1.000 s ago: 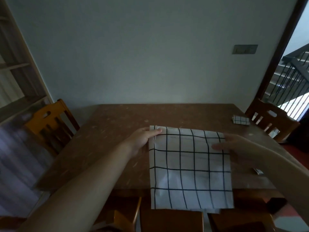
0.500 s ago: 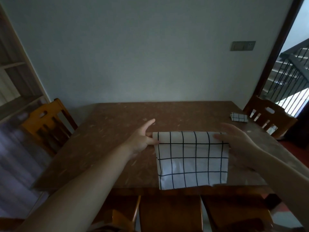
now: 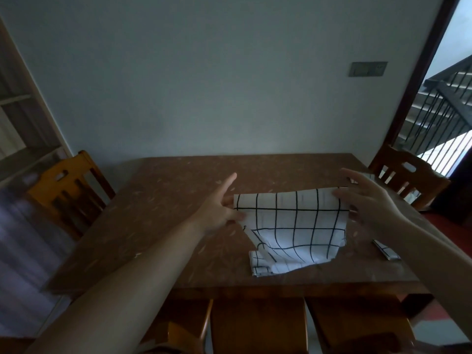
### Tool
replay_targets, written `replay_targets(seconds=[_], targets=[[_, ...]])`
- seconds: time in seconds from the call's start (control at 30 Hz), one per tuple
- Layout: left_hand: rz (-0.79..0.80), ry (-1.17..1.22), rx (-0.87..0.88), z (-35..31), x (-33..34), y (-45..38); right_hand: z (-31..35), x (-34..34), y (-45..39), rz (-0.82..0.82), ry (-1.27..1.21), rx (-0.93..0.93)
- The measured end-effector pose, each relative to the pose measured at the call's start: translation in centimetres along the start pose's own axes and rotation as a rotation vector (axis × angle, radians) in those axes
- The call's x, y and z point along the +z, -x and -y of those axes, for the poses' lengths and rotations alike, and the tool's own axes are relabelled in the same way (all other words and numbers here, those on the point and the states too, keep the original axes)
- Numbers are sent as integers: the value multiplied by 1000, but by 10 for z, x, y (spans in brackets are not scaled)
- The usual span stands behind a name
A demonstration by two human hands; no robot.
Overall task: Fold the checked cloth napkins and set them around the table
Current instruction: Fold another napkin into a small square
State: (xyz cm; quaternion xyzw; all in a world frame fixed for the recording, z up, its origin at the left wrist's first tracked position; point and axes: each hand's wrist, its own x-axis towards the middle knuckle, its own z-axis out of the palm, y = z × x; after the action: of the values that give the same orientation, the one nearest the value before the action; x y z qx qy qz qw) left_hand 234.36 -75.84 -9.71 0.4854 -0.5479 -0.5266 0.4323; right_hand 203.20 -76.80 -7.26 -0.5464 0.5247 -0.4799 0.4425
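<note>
A white napkin with black checks (image 3: 293,226) is held up by its top edge over the brown table (image 3: 166,215), its lower part sagging and crumpled on the tabletop. My left hand (image 3: 219,208) pinches the top left corner. My right hand (image 3: 367,200) grips the top right corner, fingers spread above it. A folded checked napkin (image 3: 385,250) lies on the table under my right forearm. Another folded napkin (image 3: 367,177) sits at the far right edge, mostly hidden behind my right hand.
Wooden chairs stand at the left (image 3: 66,190), at the right (image 3: 408,182) and tucked under the near edge (image 3: 258,325). A grey wall with a switch plate (image 3: 367,69) is behind the table. An open doorway with stair railings (image 3: 441,116) is at the right.
The napkin's far edge has been lifted off the table by both hands and the cloth drawn fully onto the tabletop; its lower part now sags and bunches.
</note>
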Motion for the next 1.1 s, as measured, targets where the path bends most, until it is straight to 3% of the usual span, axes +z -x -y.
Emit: replay_targets(seconds=[0.13, 0.3, 0.5, 0.63, 0.7, 0.87, 1.03, 1.1], targets=[[16, 40, 1, -4, -1, -1, 2, -5, -2, -1, -43, -19], [86, 120, -229, 9, 8, -1, 3, -4, -3, -72, -62, -45], [-29, 357, -228, 14, 17, 5, 6, -5, -1, -161, -211, 30], [115, 146, -370, 19, 27, 10, 5, -1, -4, -217, -211, 12], [139, 119, -356, 20, 32, 10, 3, -1, -5, -236, -212, 26], [117, 308, -311, 13, 29, 10, 5, -8, -9, -269, -210, 41], [189, 215, -229, 5, 28, 11, 9, -6, -6, -202, -128, 14], [121, 209, -160, 1, 31, 4, 9, -3, -4, -167, -131, 17]])
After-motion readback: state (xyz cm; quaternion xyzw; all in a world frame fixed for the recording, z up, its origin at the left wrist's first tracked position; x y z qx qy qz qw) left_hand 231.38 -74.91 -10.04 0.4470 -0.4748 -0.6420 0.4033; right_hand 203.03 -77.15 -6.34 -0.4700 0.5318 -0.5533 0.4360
